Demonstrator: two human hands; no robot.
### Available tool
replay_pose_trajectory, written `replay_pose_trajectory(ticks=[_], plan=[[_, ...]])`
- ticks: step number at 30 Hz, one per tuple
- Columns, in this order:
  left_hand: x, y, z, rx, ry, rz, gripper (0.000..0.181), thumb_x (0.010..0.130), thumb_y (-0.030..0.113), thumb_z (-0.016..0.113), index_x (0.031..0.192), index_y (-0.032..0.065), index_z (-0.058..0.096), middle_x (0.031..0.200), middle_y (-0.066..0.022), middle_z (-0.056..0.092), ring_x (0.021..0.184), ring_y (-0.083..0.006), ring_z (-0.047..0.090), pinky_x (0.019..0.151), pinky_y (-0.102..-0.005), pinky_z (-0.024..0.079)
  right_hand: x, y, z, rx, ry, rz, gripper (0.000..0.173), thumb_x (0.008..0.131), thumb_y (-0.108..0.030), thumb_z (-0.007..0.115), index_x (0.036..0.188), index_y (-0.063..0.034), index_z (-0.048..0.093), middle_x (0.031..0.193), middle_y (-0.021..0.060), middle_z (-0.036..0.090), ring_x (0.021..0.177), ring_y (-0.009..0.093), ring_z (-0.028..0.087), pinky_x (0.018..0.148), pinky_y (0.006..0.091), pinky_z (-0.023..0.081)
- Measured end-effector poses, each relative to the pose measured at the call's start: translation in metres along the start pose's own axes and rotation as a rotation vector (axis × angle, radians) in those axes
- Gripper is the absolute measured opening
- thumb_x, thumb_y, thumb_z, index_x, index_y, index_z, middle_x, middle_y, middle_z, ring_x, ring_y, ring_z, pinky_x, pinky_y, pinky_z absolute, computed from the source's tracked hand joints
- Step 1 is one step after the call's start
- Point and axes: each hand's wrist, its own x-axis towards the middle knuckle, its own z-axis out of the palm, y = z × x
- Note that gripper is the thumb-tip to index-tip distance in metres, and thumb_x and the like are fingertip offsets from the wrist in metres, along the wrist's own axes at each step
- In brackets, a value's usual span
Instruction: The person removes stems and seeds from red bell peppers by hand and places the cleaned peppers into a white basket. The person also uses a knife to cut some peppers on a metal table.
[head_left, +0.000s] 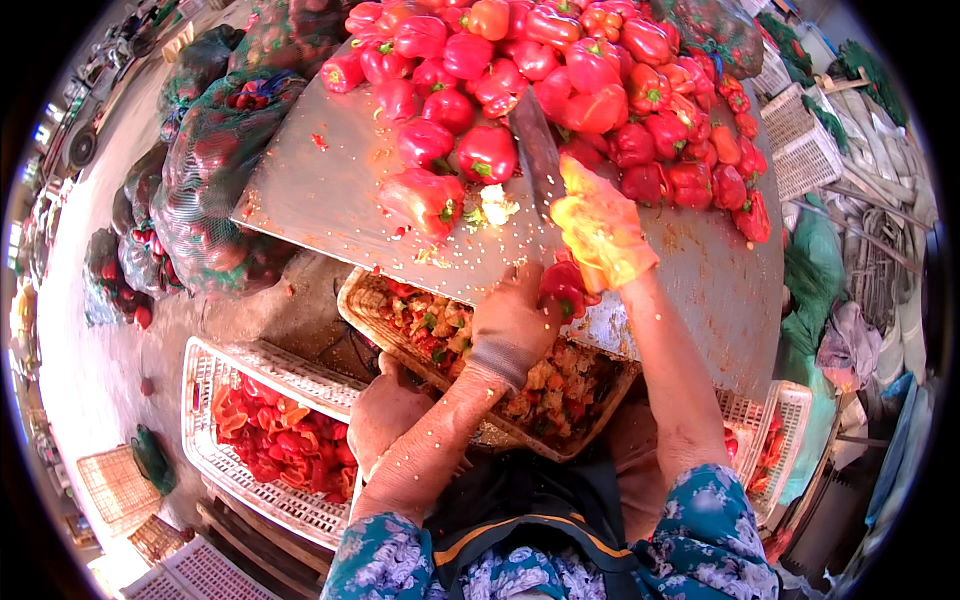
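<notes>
My left hand (511, 311), with a grey knit cuff at its wrist, grips a red bell pepper (564, 288) at the near edge of the metal table (322, 172). My right hand (600, 221), in a yellow-orange glove, is closed around a broad-bladed knife (537, 150); its handle is hidden in the glove. The blade points away from me over the tabletop. Left of the blade lies a pale pepper core (495, 205) among scattered seeds. Whole red peppers (424, 201) lie close by, in front of a large heap (592, 67).
Below the table edge stands a crate (356, 296) of cores and scraps. A white crate (262, 352) of cut red peppers is at my left, another (787, 420) at my right. Filled mesh sacks (217, 187) stand left of the table. Cloth and netting (817, 262) lie on the right.
</notes>
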Motion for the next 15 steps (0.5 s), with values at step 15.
replay_pose_trajectory(ticks=[15], plan=[[0.173,0.003,-0.076,0.503,0.071,0.089,0.033,0.081,0.027,0.056,0.102,0.0066,0.071,0.113,-0.0205,0.066,0.109,-0.0362,0.062,0.095,-0.0418,0.049,-0.029,-0.008,0.009,-0.381,0.088,-0.010,0.066,0.081,0.002,0.055,0.145,-0.0104,0.043,0.080,0.0000,0.056,0.057,0.008,0.053,0.048,0.0240,0.040]])
